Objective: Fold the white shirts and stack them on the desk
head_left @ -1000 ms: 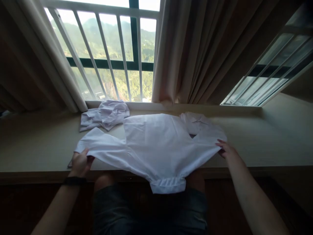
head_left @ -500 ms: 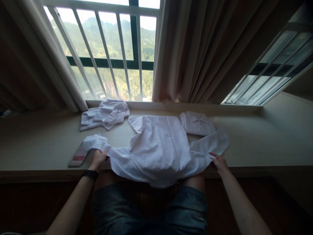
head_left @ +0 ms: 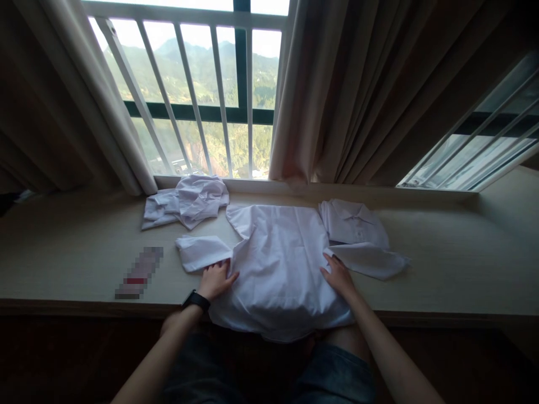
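A white shirt (head_left: 280,264) lies spread across the sill, its lower part hanging over the front edge above my knees. On its left side rests my left hand (head_left: 215,280), fingers spread and pressed on the cloth by the left sleeve (head_left: 204,252). My right hand (head_left: 337,275) lies on the shirt's right side, fingers stretched out at the base of the right sleeve (head_left: 370,259). Both sleeves point outward, the left one bent short. Neither hand grips the cloth visibly.
A crumpled white garment (head_left: 189,200) lies at the back left, and a folded white shirt (head_left: 356,221) at the back right. A blurred-out flat item (head_left: 141,272) sits on the left of the wooden sill (head_left: 455,269). Behind are a barred window (head_left: 202,101) and curtains (head_left: 357,95).
Both hands have moved inward from the sleeves to the shirt's sides. The sleeves now lie farther back on the sill, and the left sleeve no longer covers the blurred-out item.
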### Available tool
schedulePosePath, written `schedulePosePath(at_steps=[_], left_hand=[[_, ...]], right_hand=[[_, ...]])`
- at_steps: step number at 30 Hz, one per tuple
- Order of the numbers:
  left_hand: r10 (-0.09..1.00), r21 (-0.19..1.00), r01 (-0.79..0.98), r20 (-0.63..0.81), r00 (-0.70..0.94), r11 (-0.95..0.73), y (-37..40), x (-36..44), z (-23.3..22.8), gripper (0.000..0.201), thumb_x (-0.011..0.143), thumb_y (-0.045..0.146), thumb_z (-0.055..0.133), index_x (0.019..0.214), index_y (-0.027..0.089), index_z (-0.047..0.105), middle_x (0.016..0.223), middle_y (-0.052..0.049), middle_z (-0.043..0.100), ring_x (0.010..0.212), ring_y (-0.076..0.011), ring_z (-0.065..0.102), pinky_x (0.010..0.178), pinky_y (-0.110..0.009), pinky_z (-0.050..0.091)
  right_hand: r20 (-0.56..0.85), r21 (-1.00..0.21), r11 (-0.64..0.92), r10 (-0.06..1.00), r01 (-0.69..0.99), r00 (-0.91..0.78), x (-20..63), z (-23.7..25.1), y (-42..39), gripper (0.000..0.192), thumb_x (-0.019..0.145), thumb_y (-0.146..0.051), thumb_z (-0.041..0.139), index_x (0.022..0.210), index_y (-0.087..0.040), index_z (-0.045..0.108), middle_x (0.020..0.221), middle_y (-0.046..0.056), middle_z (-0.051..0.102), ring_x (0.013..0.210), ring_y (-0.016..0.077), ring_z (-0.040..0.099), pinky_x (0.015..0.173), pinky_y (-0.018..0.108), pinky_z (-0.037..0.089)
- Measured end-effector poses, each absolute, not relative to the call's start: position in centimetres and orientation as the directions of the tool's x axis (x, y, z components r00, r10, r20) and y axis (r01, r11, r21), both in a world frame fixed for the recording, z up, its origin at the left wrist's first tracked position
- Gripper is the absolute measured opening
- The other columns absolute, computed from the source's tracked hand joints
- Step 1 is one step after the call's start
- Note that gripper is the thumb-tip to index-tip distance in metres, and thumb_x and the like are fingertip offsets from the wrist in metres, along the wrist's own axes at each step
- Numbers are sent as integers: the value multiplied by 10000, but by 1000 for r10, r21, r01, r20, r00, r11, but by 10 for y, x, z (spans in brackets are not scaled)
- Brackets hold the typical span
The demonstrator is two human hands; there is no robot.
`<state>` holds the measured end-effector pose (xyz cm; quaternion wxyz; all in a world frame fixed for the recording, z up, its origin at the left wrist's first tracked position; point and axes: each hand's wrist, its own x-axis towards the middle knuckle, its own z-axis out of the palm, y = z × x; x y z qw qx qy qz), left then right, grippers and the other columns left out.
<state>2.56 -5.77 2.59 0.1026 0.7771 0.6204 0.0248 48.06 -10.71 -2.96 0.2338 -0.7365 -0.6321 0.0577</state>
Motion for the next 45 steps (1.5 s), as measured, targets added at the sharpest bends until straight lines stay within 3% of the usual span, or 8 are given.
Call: schedulePosePath(at_steps=[6,14,18,21,25,30,41,45], left_hand=[[941,137,933,-7,337,-333,-72,32,8,430,990,450,386,1327,279,591,1290,-142,621,1194,-325,552,1005,-455,354],[984,88,986,-102,147,-138,-13,16,34,450,1002,362,339,1365,210,558,1358,-175,589,1206,-296,568,982,-405,399],[970,47,994,-219,108,-100,17,9,68,455,934,491,445,1029,145,725,1022,-207,715,934,-329,679,806,-406,476],[990,-51,993,-104,97,-103,52,16,98,535,953,499,361,872,121,731,905,-217,706,910,-353,678,800,-439,480],[944,-67,958,161,287,-280,146,38,110,488,1009,328,251,1185,126,659,1222,-214,653,1225,-344,547,1022,-531,370],[948,-34,947,-4,320,-320,277,32,60,478,1005,319,340,1458,223,456,1579,-106,382,1477,-343,219,1116,-718,-10],[987,-131,981,55,152,-144,311,-71,13,484,1009,360,299,1461,264,444,1607,-52,340,1470,-328,249,1129,-699,103],[944,-88,979,263,201,-184,268,-36,31,534,952,285,377,1473,175,427,1600,-124,335,1462,-324,280,1172,-621,129]], right_hand=[[177,-201,-41,981,979,77,459,-42,-120,491,972,-298,382,1442,-245,516,1393,108,575,1275,304,477,1090,461,323],[214,-182,-178,953,967,216,459,-29,-81,522,970,-374,416,1458,-210,499,1411,146,556,1246,359,457,1030,500,316],[268,-61,-219,936,974,228,448,-30,-76,462,979,-345,396,1378,-202,581,1355,140,599,1155,344,483,966,481,342],[289,48,-183,944,982,162,450,-26,-74,440,983,-319,390,1337,-174,606,1284,146,627,1106,327,492,915,449,354],[321,153,-180,939,972,123,468,-5,-25,414,972,-330,423,1279,-153,638,1036,157,664,1039,314,495,880,434,345],[425,180,-195,899,964,103,503,3,66,408,935,-217,438,1302,-160,608,1214,143,631,1242,317,397,1074,524,213],[459,111,-331,853,937,247,545,-27,83,375,934,-245,440,1225,-152,658,1300,178,564,1273,328,402,1077,582,245],[554,51,-312,799,949,233,545,-29,75,340,910,-184,460,1165,-149,683,1300,157,592,1301,322,406,1108,574,238]])
